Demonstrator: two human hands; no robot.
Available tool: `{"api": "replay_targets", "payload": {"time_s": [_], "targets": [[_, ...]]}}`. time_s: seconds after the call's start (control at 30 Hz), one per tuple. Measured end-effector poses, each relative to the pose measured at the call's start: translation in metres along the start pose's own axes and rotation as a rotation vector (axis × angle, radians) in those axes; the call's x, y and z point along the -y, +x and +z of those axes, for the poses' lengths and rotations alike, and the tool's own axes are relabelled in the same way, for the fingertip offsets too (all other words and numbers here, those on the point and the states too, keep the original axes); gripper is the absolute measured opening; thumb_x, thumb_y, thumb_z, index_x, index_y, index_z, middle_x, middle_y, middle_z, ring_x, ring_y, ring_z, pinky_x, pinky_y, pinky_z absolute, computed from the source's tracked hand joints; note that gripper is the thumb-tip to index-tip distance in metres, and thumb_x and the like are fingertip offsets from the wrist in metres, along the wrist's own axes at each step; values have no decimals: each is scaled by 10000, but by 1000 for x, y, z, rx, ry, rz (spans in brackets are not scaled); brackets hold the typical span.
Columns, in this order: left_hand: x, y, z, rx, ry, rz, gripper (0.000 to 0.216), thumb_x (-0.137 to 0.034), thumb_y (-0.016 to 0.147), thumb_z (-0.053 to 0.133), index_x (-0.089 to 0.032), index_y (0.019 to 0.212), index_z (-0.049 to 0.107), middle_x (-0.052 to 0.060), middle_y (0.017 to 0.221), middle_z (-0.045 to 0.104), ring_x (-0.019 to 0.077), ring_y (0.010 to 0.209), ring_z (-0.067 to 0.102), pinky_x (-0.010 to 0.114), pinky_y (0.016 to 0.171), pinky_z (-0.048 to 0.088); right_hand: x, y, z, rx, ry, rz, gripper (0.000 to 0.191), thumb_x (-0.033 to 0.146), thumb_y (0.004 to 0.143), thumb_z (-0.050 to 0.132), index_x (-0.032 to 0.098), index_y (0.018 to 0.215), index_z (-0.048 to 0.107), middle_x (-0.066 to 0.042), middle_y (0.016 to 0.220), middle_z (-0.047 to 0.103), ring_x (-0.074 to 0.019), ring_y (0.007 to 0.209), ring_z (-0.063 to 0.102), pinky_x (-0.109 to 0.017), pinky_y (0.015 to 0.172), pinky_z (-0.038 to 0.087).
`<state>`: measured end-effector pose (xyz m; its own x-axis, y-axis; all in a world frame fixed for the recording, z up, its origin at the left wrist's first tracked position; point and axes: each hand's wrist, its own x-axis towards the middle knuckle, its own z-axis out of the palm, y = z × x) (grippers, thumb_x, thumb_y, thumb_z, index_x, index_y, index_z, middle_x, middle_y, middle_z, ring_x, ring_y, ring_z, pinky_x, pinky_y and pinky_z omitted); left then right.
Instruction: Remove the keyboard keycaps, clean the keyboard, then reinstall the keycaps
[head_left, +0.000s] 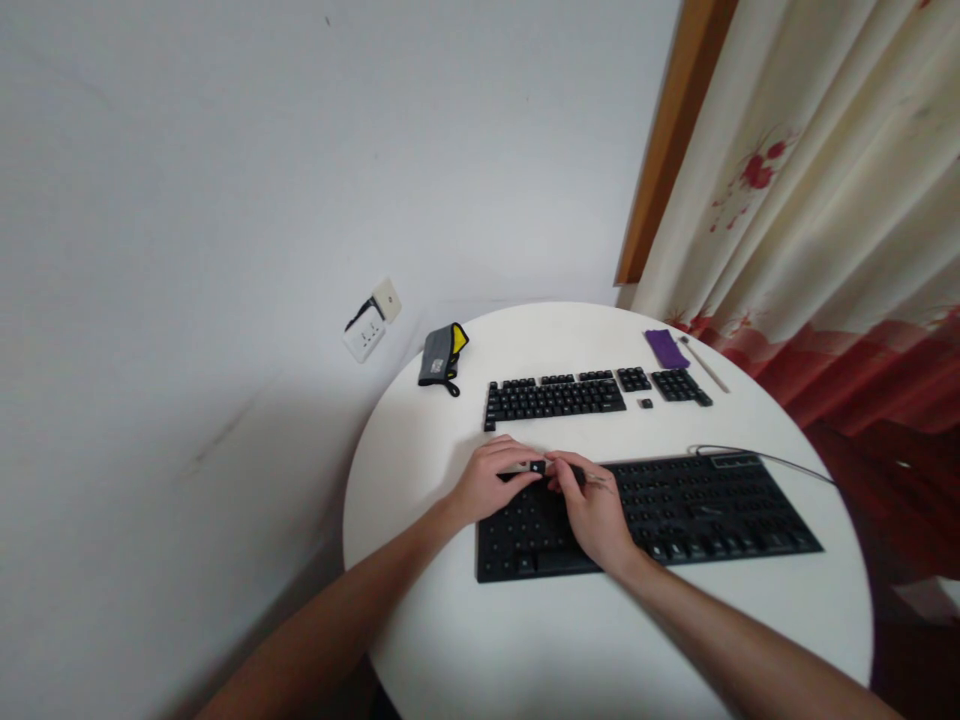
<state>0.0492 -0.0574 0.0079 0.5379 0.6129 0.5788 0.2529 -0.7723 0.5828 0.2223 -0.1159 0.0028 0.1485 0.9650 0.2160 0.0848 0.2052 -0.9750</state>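
A black keyboard base (712, 520) with its keycaps off lies across the front half of the round white table (420, 470). Above its upper left part, my left hand (487, 482) pinches a small black keycap (537, 467) between thumb and fingers. My right hand (596, 510) is close beside it, fingers drawn together in a pinch near the keycap. What the right fingers hold is too small to make out. Behind the hands, black keycaps (555, 400) are laid out in keyboard order, with a number-pad block (677, 386) to the right.
A single keycap (645, 403) sits apart below the blocks. At the back left lies a folded grey and yellow cloth (441, 358); at the back right, a purple cloth (667, 349) and a thin brush-like stick (705, 365). The cable (787, 463) runs off the right edge.
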Motion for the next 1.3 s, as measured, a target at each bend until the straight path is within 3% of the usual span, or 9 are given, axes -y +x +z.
{"api": "replay_targets", "payload": {"time_s": [0.13,0.27,0.47,0.93,1.3], "targets": [[4,1,-5,-86,66,-43,196,-263,869,687,-216,1057,720,71,968,710,204,903,627,379,831,512,-1,0,0,16,15,52,286,389,919,540,164,941,714,-55,811,713,-175,691,625,-318,709,520],[17,2,-14,-159,305,-184,193,-302,837,719,-268,1026,744,69,1062,610,228,995,536,389,870,489,-1,-2,2,63,30,68,299,414,924,532,173,873,702,-52,805,706,-178,722,630,-311,725,513],[31,-3,-19,-40,536,-292,146,-302,786,769,-282,931,768,66,1146,520,272,1099,443,452,983,399,-4,-4,3,97,49,75,313,441,922,538,180,869,702,-48,813,702,-177,736,629,-299,719,511],[39,-1,-19,-77,579,-394,407,-323,650,865,-265,1016,695,57,1104,488,280,1067,451,434,959,398,-2,-6,4,130,27,47,318,435,932,521,185,846,699,-47,801,700,-176,721,619,-298,706,506],[47,2,-18,-133,635,-458,693,-351,637,869,-283,1259,570,73,1209,485,302,1112,454,449,983,374,-1,-7,3,138,34,39,310,424,936,521,183,855,698,-46,803,700,-176,726,619,-297,711,501]]}}
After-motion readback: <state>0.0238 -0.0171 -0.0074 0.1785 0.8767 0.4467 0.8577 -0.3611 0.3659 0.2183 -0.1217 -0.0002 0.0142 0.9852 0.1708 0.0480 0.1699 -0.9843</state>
